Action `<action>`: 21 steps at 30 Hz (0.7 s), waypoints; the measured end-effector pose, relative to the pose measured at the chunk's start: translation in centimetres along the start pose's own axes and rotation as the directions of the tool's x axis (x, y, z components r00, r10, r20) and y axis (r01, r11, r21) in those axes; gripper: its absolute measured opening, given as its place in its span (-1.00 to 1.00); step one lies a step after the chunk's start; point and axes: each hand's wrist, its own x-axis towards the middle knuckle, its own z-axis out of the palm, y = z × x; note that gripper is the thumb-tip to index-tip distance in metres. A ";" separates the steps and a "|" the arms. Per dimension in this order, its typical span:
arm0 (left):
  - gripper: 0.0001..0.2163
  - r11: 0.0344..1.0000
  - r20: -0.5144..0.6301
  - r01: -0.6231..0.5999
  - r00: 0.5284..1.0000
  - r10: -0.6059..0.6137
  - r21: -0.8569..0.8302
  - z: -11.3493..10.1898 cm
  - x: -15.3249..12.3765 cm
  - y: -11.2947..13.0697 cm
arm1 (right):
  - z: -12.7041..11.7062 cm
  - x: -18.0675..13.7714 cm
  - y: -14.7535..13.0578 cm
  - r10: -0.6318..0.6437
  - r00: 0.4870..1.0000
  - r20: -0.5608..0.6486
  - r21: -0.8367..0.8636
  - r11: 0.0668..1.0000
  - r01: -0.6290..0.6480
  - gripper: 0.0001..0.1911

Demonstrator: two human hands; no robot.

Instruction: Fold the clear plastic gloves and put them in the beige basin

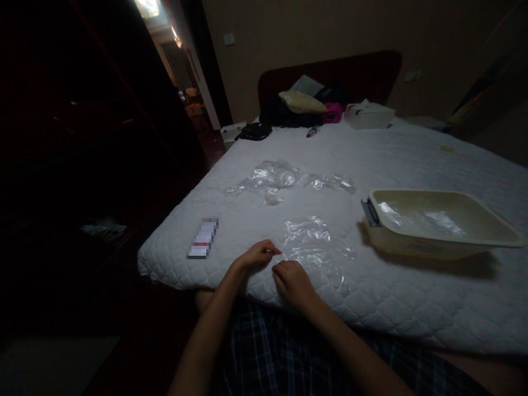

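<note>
My left hand and my right hand rest close together on the near edge of a white quilted mattress. Both have their fingers curled in a pinch beside a crumpled clear plastic bag lying just to their right. Whether either pinch holds the bag's edge is too dim to tell. More clear plastic bags lie scattered farther up the bed. A small flat card or packet lies to the left of my left hand.
A beige plastic basin with a dark handle and clear plastic inside sits on the right of the bed. Clothes, a pillow and a white box lie by the headboard. The floor on the left is dark.
</note>
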 end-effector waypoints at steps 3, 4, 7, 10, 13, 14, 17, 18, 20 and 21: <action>-0.81 0.999 -0.009 -0.046 0.999 0.046 -0.004 0.1 0.0 -0.3 | -0.9 0.2 0.2 0.072 0.996 -0.060 0.164 0.985 -0.061 -0.82; -0.80 0.998 -0.015 -0.061 0.998 0.060 -0.032 0.1 0.0 -0.4 | -1.1 0.3 0.2 0.103 0.992 -0.075 0.215 0.973 -0.084 -0.82; -0.75 0.988 -0.016 -0.103 0.995 0.102 -0.116 0.1 -0.2 -0.9 | -1.5 0.6 0.4 0.169 0.981 -0.098 0.322 0.938 -0.129 -0.83; -0.73 0.982 0.040 -0.134 0.989 0.141 -0.134 0.0 -0.3 -1.3 | -1.2 0.7 0.5 0.190 0.976 -0.109 0.385 0.913 -0.135 -0.84; -0.75 0.982 0.081 -0.156 0.983 0.165 -0.109 -0.1 -0.2 -1.4 | -0.9 0.8 0.6 0.192 0.975 -0.107 0.441 0.888 -0.127 -0.83; -0.76 0.983 0.081 -0.155 0.983 0.163 -0.097 -0.1 -0.1 -1.4 | -0.9 0.9 0.6 0.192 0.976 -0.107 0.452 0.883 -0.124 -0.82; -0.77 0.990 0.054 -0.132 0.989 0.134 -0.042 0.1 -0.1 -1.1 | -1.3 1.0 0.8 0.198 0.974 -0.110 0.458 0.880 -0.127 -0.83; -0.78 0.992 0.043 -0.124 0.991 0.125 -0.021 0.2 -0.1 -0.9 | -1.5 1.1 1.0 0.202 0.973 -0.111 0.456 0.880 -0.131 -0.83; -0.78 0.993 0.018 -0.113 0.993 0.113 0.017 0.3 -0.2 -0.7 | -1.9 1.2 1.4 0.211 0.971 -0.116 0.456 0.880 -0.137 -0.84; -0.78 0.993 0.008 -0.112 0.994 0.111 0.033 0.3 -0.2 -0.7 | -2.1 1.3 1.7 0.216 0.969 -0.120 0.458 0.878 -0.139 -0.84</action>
